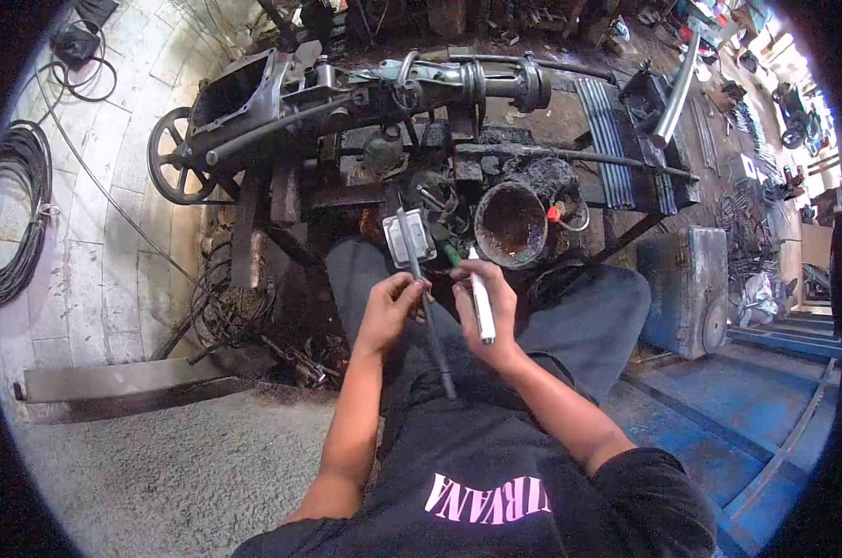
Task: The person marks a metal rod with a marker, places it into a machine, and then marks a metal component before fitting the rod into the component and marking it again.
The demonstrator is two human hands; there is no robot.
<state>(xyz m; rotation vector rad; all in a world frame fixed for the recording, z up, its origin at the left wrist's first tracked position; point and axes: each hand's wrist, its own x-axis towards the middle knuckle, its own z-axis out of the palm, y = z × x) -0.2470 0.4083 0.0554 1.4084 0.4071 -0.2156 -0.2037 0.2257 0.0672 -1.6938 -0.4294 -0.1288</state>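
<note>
My left hand [390,312] is closed around a long, thin dark metal rod [437,352], pinched between thumb and fingers near its middle. The rod slants from a pale rectangular metal box [405,236] down towards my lap. Held in my right hand [497,302] is a white marker pen [483,312], just right of the rod; its upper end points away from me. Beside my right fingertips shows a small green object [452,253], whose kind I cannot make out.
A greasy machine with a handwheel [165,158] stands ahead. A round bucket [512,223] of brownish liquid sits beyond my right hand. Several metal rods [605,139] lie on the bench at right, above a blue-grey metal cabinet [705,293]. A cable coil [16,214] is at left.
</note>
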